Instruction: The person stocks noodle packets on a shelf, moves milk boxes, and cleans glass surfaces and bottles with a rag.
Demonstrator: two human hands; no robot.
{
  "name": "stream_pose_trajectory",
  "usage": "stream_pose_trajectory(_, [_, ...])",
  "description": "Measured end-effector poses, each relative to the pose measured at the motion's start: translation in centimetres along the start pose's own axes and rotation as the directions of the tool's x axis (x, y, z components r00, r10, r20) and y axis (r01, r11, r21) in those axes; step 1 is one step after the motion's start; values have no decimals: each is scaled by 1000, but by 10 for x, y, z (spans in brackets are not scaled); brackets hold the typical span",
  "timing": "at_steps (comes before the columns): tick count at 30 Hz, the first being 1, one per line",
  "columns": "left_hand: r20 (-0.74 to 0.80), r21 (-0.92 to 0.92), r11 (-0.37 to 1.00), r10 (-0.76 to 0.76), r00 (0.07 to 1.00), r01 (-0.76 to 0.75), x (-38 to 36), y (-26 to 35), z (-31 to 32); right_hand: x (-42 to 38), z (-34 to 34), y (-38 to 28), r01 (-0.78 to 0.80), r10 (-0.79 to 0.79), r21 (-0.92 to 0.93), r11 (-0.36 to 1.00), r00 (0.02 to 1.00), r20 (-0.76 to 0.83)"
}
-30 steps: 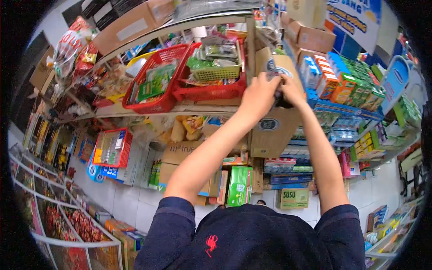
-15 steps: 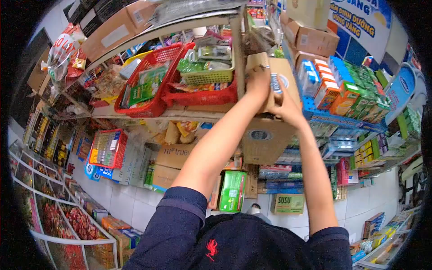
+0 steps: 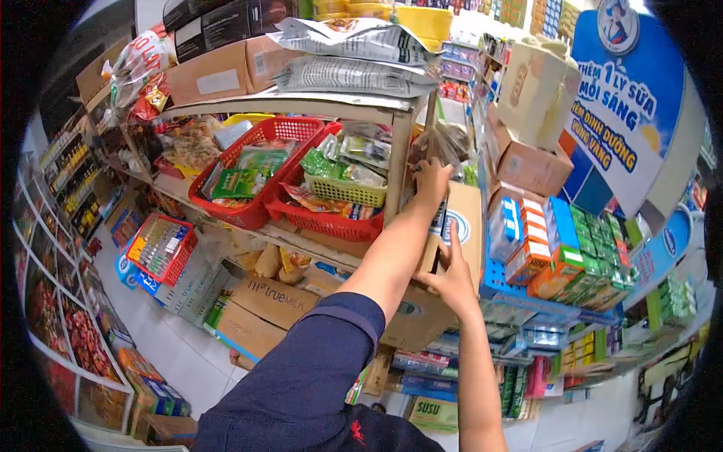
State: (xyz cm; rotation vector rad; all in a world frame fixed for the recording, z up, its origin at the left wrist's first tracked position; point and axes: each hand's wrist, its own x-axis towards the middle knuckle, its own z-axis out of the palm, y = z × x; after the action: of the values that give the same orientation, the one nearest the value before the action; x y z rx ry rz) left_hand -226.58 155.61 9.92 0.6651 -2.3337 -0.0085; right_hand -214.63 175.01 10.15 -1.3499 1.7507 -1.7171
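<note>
A brown cardboard box (image 3: 468,207) with a round blue-and-white print stands between the shelf and the milk display. A dark slit runs along its top. My left hand (image 3: 433,182) reaches over the far left part of the box, fingers curled; what they grip is hidden. Just beyond it lies a clear plastic bag (image 3: 444,143) with dark contents. At the near end of the box top is my right hand (image 3: 452,280), its thumb stretched left and a finger pointing up along the cardboard, spread apart and touching the box.
Left of the box, the shelf holds red baskets (image 3: 260,166) of packets and a green basket (image 3: 346,190). Grey bags (image 3: 354,75) lie on top. Milk cartons (image 3: 568,252) fill the right display. A TH true MILK carton (image 3: 260,301) sits below.
The view has shifted, so the box appears lower. The flap that my left hand held upright no longer shows; that hand is now at the box's far left. My right hand remains at the near end.
</note>
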Motion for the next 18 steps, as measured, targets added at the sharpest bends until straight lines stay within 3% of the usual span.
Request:
stream_pose_trajectory(2, [-22, -130, 991, 18, 1000, -21, 3, -6, 11, -7, -2, -4, -58, 57, -15, 998, 997, -58])
stream_pose_trajectory(6, [171, -112, 992, 83, 982, -64, -2, -6, -1, -3, -3, 1, -52, 47, -64, 997, 996, -79])
stream_pose_trajectory(7, [53, -95, 986, 140, 989, -135, -8, -7, -8, -2, -4, -1, -64, 61, -38, 997, 995, -81])
stream_pose_trajectory(8, [60, -53, 976, 216, 975, -213, -10, -9, -13, -3, -4, -2, -78, 77, -10, 997, 994, -81])
stream_pose_trajectory(10, [195, -115, 989, 118, 974, -97, -25, -5, -43, -3, -4, 5, -12, 4, -75, 997, 994, -111])
stream_pose_trajectory(12, [304, -83, 988, 149, 941, -130, -38, -8, -55, -3, -4, 0, -23, 19, -37, 999, 994, -106])
stream_pose_trajectory(14, [399, -54, 985, 173, 900, -166, -52, -3, -80, -5, -4, -8, -60, 43, -165, 984, 993, -107])
stream_pose_trajectory(18, [582, -99, 966, 251, 773, -239, -71, 1, -117, -1, -5, 9, -23, 20, -30, 999, 996, -84])
